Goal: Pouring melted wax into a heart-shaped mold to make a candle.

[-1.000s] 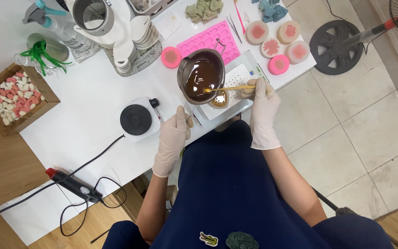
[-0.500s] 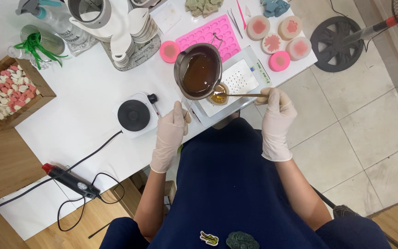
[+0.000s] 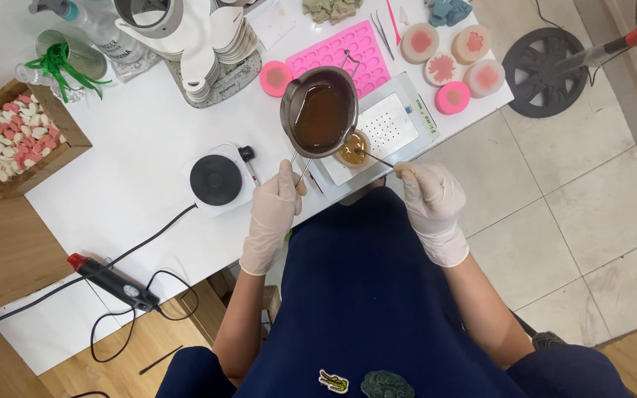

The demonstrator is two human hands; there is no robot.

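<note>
A small black-topped white hotplate (image 3: 217,179) sits near the white tabletop's (image 3: 134,133) front edge. A wooden box of pink and white pieces (image 3: 20,140) rests at its left edge, a pink silicone mould (image 3: 344,53) by the back.

Pale gloves (image 3: 274,214), navy clothes (image 3: 363,295), two patches (image 3: 333,381)

White table (image 3: 141,147), beige tiled floor (image 3: 591,221)
</note>
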